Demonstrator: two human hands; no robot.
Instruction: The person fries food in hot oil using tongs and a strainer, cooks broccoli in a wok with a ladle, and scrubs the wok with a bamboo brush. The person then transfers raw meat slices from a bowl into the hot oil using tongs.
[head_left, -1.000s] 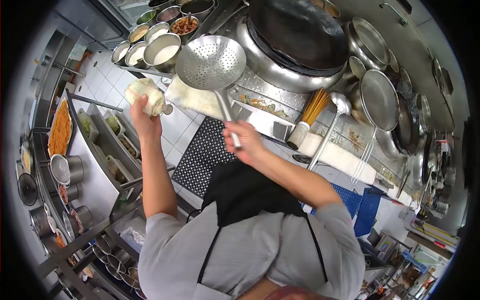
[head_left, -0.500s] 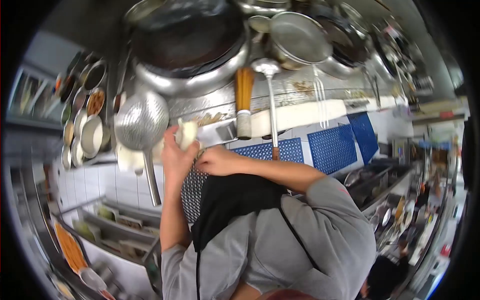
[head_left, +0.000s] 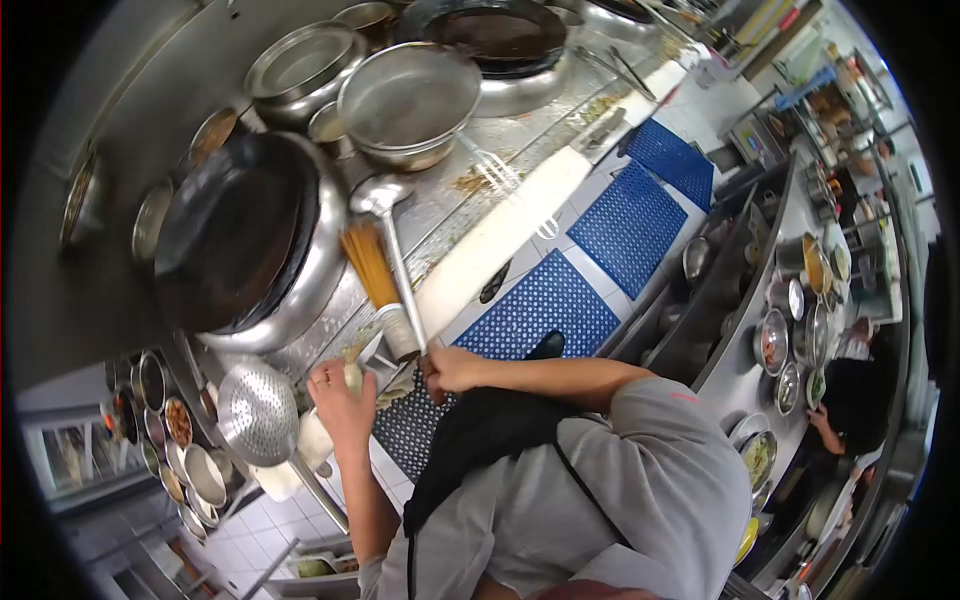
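My right hand (head_left: 455, 370) is closed around the lower end of a ladle (head_left: 404, 262), whose bowl rests at the stove's far side. My left hand (head_left: 343, 405) is at the counter's front edge, its thumb and fingers around a pale, cloth-like bundle (head_left: 352, 376) that is partly hidden. A bamboo wok brush (head_left: 375, 272) lies beside the ladle, its bound handle toward me. Left of my left hand lies a perforated skimmer (head_left: 257, 412), its handle sticking out past the edge.
A large dark wok (head_left: 235, 230) sits on the burner at left. A metal strainer (head_left: 410, 98) rests over a pot, with a second wok (head_left: 495, 35) beyond it. Blue floor mats (head_left: 540, 310) lie at right. Another person (head_left: 850, 390) stands behind a counter of bowls.
The view has swung round to the right. My right hand has gone from beside my left hand to the ladle's handle and closed on it. The left hand keeps the pale bundle.
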